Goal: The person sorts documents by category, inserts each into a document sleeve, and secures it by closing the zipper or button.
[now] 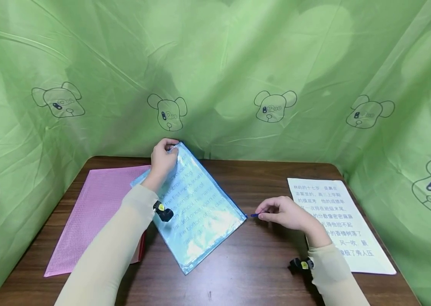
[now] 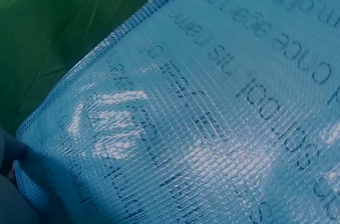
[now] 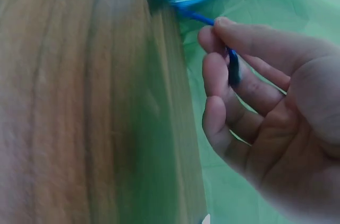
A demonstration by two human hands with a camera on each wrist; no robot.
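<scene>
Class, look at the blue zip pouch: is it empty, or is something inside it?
Something is inside. Printed lines of a sheet show through the mesh of the blue pouch, which the left hand holds by a corner.

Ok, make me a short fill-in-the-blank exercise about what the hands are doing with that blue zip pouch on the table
1. The left hand grips the far corner of the blue pouch, while the right hand pinches its blue ____.
2. Left of the blue pouch lies a ____ pouch.
3. The printed sheet lies by the person's ____ hand.
4. The table top is dark ____.

Missing words: zipper pull; pink; right; wood
</scene>
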